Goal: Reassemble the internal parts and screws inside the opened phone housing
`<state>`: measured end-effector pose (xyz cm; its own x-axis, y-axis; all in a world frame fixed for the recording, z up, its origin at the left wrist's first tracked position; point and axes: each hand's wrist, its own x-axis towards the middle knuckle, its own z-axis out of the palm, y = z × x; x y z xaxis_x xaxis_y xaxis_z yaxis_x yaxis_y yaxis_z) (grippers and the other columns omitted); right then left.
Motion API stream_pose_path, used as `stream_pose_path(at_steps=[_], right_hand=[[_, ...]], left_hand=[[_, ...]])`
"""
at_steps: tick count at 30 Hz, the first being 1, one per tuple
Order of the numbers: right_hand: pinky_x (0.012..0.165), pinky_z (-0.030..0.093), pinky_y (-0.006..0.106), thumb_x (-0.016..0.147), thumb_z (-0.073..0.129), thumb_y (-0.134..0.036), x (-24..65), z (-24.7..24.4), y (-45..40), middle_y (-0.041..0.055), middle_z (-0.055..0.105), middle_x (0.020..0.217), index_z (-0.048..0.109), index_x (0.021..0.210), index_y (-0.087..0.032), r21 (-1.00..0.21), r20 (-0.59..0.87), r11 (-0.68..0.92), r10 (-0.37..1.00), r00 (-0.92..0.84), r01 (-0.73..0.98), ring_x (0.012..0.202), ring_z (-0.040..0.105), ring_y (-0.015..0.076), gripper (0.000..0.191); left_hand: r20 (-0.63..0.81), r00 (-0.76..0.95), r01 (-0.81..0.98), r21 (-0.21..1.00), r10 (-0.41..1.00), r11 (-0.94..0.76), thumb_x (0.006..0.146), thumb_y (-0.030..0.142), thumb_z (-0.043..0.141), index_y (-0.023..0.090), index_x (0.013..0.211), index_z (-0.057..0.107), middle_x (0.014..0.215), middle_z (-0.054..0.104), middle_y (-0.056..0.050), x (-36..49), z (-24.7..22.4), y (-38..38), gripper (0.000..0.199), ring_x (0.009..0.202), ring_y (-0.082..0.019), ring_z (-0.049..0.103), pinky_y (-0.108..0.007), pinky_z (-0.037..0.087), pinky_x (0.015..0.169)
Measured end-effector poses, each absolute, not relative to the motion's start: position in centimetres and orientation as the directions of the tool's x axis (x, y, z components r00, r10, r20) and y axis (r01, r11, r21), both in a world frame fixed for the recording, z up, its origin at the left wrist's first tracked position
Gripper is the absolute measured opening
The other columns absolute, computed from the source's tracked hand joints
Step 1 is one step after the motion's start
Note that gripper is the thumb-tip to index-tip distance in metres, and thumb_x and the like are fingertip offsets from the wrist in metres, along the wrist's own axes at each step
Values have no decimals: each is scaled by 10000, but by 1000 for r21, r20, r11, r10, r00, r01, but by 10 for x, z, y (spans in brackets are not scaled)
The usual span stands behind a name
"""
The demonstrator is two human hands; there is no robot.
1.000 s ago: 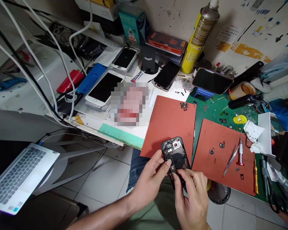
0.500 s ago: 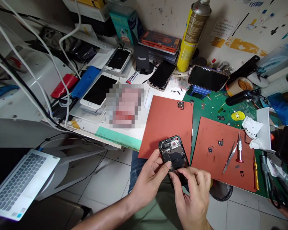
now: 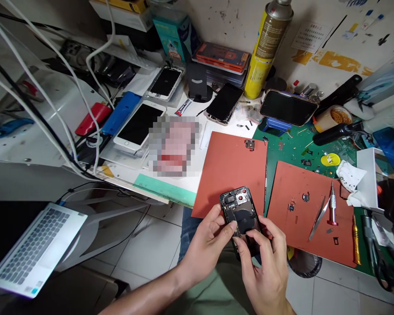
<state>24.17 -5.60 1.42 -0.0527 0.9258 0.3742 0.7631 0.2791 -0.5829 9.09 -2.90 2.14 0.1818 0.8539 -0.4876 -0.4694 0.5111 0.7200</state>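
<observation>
An opened smartphone housing [image 3: 244,213], dark with internal parts showing and a camera cutout at its top, is held over the near edge of the left red-brown mat [image 3: 231,162]. My left hand [image 3: 210,236] grips its left side, thumb on the inner parts. My right hand [image 3: 265,253] is closed at the lower right, thumb and index finger close together over the inside; whether a small part is between them I cannot make out. Tweezers [image 3: 318,218] and a silver screwdriver [image 3: 332,205] lie on the right red-brown mat [image 3: 289,232], beside small metal parts [image 3: 305,197].
A small camera module [image 3: 249,144] rests on the left mat. Several phones lie behind, among them a white one [image 3: 139,124]. A yellow spray can [image 3: 267,52] stands at the wall. Black scissors [image 3: 381,267] lie far right; a laptop [image 3: 36,249] is at left.
The whole view has shifted slightly, so things sit a little further right. My right fingers have spread along the phone housing's right side; its hold by both hands continues.
</observation>
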Motion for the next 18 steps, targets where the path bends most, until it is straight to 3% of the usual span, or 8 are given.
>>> stream_pose_path(at_steps=[9,18], right_hand=[[932,600,468,1011,679,-178,242,12,-55,181,620,1348,661,1103,-194,-582,371,281,927,-59,763,1169,674,292,95],[950,584,453,1004,686,-153,244,12,-54,185,612,1364,662,1089,-180,-597,358,282,932,-65,751,1179,667,286,92]], left_hand=[[-476,203,-457,727,856,513,906,395,848,209,1220,620,1158,799,-107,91,21,-28,430,1066,-251,764,-342,570,938],[-441,235,-496,712,866,497,989,362,756,231,1300,640,1238,776,-110,87,19,-31,358,1137,-258,727,-378,526,1019]])
